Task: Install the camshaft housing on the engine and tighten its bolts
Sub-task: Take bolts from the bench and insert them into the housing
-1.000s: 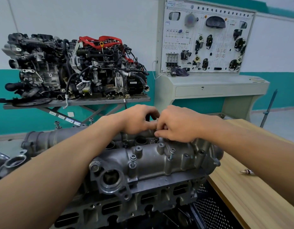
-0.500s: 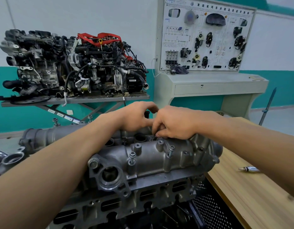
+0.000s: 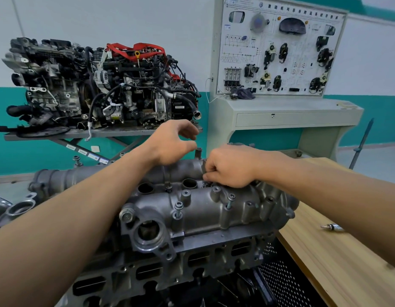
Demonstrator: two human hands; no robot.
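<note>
Working over the camshaft housing, already seated on the engine, long axis running near-left to far-right. Curling the right hand tight onto its centre row, fingertips hidden, so cannot tell what it is pinching. Hovering the left hand above the far edge, loosely curved, holding nothing. Judging the right hand nearer the 2 raised bolts on the near row.

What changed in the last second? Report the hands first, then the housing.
The left hand lifted up and leftward off the right hand, its fingers loosely curved and apparently empty. The right hand stayed put, fingers curled down at the middle of the grey cast-metal camshaft housing; what they pinch is hidden. The housing and its raised near-row bolts did not move.
</note>
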